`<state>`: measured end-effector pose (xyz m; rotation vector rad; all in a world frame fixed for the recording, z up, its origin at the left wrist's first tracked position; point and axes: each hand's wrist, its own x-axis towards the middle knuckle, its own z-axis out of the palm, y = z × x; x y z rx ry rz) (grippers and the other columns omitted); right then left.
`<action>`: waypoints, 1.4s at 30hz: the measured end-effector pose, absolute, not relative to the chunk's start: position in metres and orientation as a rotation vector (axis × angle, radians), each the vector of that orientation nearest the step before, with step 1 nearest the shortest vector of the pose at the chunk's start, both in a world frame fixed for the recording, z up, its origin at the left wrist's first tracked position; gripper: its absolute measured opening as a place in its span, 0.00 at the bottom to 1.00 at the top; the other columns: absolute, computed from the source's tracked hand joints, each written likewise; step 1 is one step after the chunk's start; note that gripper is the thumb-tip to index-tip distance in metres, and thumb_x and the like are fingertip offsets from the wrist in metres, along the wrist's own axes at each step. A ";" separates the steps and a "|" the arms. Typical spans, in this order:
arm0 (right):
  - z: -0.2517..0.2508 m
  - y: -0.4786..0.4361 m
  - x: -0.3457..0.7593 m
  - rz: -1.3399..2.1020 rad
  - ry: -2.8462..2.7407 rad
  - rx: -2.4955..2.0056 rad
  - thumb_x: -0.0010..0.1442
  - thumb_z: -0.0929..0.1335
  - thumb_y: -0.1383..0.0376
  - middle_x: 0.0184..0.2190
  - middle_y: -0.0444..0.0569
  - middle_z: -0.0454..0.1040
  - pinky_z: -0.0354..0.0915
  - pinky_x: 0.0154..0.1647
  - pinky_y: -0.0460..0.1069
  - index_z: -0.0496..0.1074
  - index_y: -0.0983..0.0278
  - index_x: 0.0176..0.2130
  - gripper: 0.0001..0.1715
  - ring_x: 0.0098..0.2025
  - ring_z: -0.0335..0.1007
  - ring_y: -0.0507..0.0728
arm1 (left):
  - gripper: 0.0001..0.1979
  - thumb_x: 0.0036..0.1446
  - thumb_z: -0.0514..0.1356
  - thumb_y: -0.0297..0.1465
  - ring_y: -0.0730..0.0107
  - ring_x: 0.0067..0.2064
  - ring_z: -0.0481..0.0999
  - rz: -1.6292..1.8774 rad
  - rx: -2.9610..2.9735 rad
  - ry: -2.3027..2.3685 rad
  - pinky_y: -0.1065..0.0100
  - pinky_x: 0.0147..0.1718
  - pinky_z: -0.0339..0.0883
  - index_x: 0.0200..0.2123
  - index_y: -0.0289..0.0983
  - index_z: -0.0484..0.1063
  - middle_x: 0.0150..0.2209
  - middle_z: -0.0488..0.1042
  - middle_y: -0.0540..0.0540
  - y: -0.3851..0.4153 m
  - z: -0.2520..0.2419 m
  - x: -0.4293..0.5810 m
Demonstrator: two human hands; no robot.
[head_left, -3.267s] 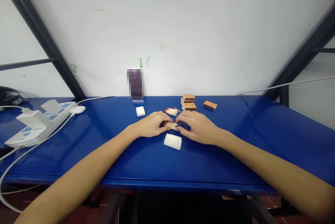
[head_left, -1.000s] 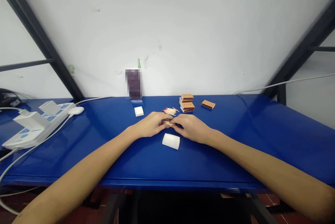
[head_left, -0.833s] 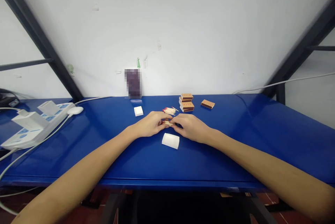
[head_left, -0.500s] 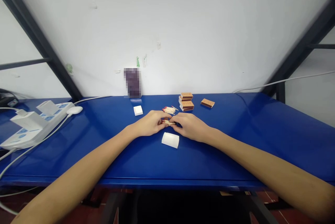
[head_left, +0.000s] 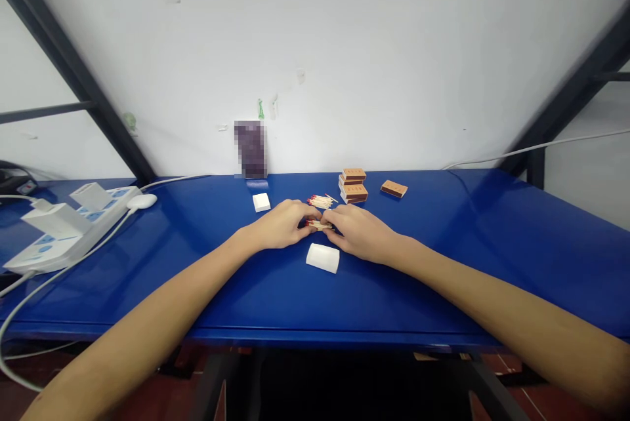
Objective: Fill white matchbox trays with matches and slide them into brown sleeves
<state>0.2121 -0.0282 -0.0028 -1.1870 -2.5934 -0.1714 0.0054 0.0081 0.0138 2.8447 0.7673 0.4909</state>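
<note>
A small bundle of red-headed matches (head_left: 319,225) lies between my two hands at the middle of the table. The fingers of my left hand (head_left: 287,224) are closed around the end with the red heads. From the other side, my right hand (head_left: 358,231) pinches the plain ends of the same bundle. Just beyond my fingertips is a loose pile of matches (head_left: 321,202), heads to the left. Nearer to me rests a white curved piece (head_left: 323,258), apart from both hands; what it is I cannot tell.
Several brown matchboxes (head_left: 354,193) are stacked behind my right hand, and a single matchbox (head_left: 394,189) lies farther right. A small white block (head_left: 261,202) sits behind my left hand. A pixelated dark object (head_left: 252,149) leans at the wall. A power strip (head_left: 73,231) with cables occupies the left.
The view has tilted slightly, so everything sits a little higher. My fingers have loosened a bit around the bundle, and more of the matches shows between them.
</note>
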 end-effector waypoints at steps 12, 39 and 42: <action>-0.006 -0.025 0.213 -0.133 -2.610 -1.141 0.68 0.62 0.68 0.33 0.52 0.74 0.57 0.32 0.49 0.69 0.65 0.39 0.06 0.33 0.68 0.57 | 0.07 0.60 0.57 0.28 0.72 0.31 0.72 0.464 2.803 0.734 0.70 0.32 0.61 0.39 0.36 0.74 0.32 0.76 0.49 0.008 0.015 0.002; -0.008 -0.018 0.220 0.156 -2.417 -1.004 0.65 0.64 0.69 0.30 0.47 0.74 0.60 0.33 0.48 0.68 0.63 0.33 0.07 0.32 0.68 0.55 | 0.16 0.66 0.51 0.39 0.69 0.32 0.70 0.589 3.072 0.797 0.66 0.35 0.60 0.36 0.36 0.74 0.28 0.72 0.48 -0.004 0.026 0.000; -0.003 -0.021 0.222 0.124 -2.407 -1.014 0.63 0.64 0.71 0.29 0.46 0.73 0.59 0.32 0.48 0.67 0.63 0.32 0.07 0.31 0.67 0.54 | 0.16 0.66 0.49 0.36 0.67 0.34 0.70 0.669 3.101 0.855 0.65 0.36 0.61 0.38 0.36 0.74 0.30 0.73 0.47 -0.001 0.027 -0.003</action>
